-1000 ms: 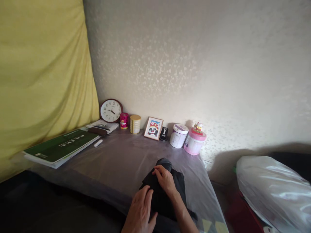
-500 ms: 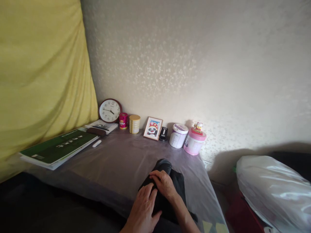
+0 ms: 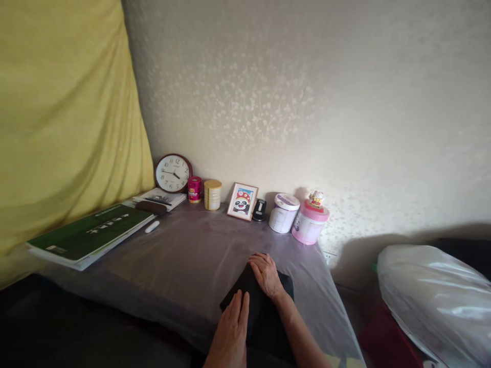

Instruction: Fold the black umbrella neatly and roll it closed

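A piece of black cloth (image 3: 264, 319) lies folded near the front right of the covered table; its exact kind I cannot make out. My right hand (image 3: 264, 273) rests flat on its far end, fingers stretched out and pointing left. Lower down, my left hand (image 3: 232, 324) lies on the cloth's left side, with its fingers straight and pointing away from me. Both palms face down, and neither hand grips the fabric. The cloth's near part is partly hidden by my forearms.
Along the wall stand a clock (image 3: 174, 174), a pink can (image 3: 194, 189), a yellow can (image 3: 212, 195), a panda picture frame (image 3: 242, 202), a white tub (image 3: 284, 214) and a pink tub (image 3: 309, 225). A green book (image 3: 92, 232) lies left. A bulging plastic bag (image 3: 433, 296) is right.
My right hand has moved forward and flattened over the cloth's far end, where a raised fold showed before. My left hand has shifted slightly down, its fingers straighter.
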`<state>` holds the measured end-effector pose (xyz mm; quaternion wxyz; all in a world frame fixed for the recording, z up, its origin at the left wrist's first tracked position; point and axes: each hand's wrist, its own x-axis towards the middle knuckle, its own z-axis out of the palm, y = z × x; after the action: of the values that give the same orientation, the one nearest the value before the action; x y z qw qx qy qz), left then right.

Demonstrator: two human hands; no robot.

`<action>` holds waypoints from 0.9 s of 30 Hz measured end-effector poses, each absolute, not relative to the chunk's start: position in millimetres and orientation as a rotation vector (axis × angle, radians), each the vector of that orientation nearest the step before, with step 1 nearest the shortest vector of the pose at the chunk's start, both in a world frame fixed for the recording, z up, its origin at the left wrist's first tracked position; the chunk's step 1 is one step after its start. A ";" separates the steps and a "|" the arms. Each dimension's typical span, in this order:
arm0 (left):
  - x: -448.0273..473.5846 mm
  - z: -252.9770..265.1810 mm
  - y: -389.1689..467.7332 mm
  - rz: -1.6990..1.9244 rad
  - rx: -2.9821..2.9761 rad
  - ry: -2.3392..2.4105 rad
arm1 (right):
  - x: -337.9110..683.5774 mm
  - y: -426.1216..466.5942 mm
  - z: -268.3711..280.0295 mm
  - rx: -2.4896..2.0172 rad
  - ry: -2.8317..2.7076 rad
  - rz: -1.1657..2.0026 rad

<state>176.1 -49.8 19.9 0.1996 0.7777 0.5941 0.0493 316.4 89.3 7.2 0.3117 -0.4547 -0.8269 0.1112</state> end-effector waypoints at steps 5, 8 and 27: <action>175.4 27.1 -51.5 0.136 2.137 1.686 | 323.0 118.6 8.2 -1.369 -2.000 0.404; 174.7 26.6 -54.3 0.195 2.123 1.676 | 342.9 117.5 9.6 -1.503 -1.842 0.374; 168.9 7.2 -56.4 0.543 2.085 1.617 | 396.2 31.3 6.9 -1.801 -1.346 0.570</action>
<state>168.9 -56.4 7.2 0.2220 0.7546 0.5854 0.1967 396.2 31.3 6.9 0.3997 -0.7118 -0.5319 0.2251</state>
